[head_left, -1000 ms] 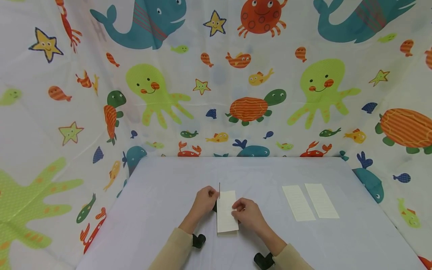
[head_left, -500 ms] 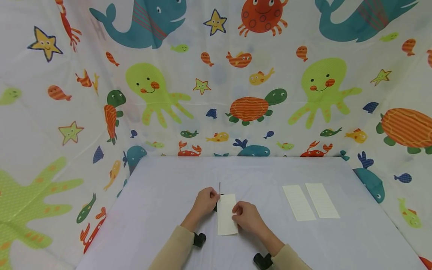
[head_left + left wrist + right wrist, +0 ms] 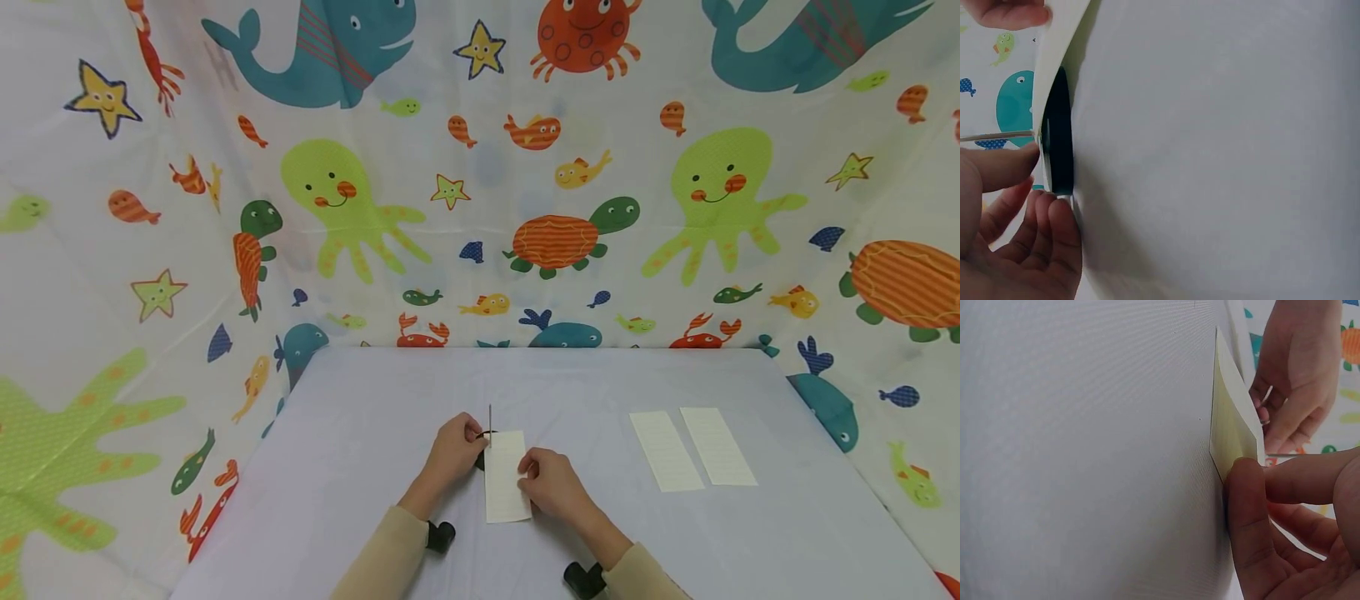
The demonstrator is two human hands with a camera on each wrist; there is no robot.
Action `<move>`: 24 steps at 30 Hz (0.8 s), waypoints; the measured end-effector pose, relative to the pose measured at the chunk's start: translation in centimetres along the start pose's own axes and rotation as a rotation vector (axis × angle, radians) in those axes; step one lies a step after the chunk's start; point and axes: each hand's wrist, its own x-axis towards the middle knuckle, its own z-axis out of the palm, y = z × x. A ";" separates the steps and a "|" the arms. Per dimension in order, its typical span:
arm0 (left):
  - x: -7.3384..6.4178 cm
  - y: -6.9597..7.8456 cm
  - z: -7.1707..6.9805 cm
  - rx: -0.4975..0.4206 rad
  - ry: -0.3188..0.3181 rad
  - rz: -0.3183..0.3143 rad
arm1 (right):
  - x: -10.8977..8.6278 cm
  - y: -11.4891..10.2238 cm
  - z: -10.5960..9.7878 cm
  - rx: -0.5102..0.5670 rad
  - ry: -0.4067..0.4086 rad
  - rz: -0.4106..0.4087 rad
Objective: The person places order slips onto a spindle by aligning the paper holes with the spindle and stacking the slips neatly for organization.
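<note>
A bill spike with a round black base [image 3: 1062,137] and a thin upright spike [image 3: 491,421] stands on the white table. A cream lined paper slip [image 3: 507,479] lies over the base, with the spike rising through its upper left corner. My left hand [image 3: 455,446] grips the spike's base at the left, thumb beside the foot of the spike and fingers curled at the base's edge. My right hand [image 3: 555,483] pinches the slip's right edge between thumb and finger; in the right wrist view the slip [image 3: 1232,415] slants above the cloth.
Two more lined slips, one nearer [image 3: 666,451] and one farther right [image 3: 718,447], lie flat at the right of the table [image 3: 360,433]. A white curtain [image 3: 480,250] printed with sea animals hangs behind and along the sides.
The slip has slid a little toward me and lower over the base, whose dark rim now shows past the slip's far edge. My right hand moved slightly nearer with it.
</note>
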 end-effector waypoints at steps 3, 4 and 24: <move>-0.3 -0.1 -0.3 0.026 -0.014 0.052 | 0.0 0.0 0.0 -0.003 -0.002 0.002; -0.4 -0.1 -0.4 0.030 -0.025 0.071 | 0.0 0.0 0.0 -0.003 -0.005 0.004; -0.7 0.4 -0.5 0.056 -0.103 0.127 | -0.4 -0.2 -1.1 -0.060 -0.060 -0.021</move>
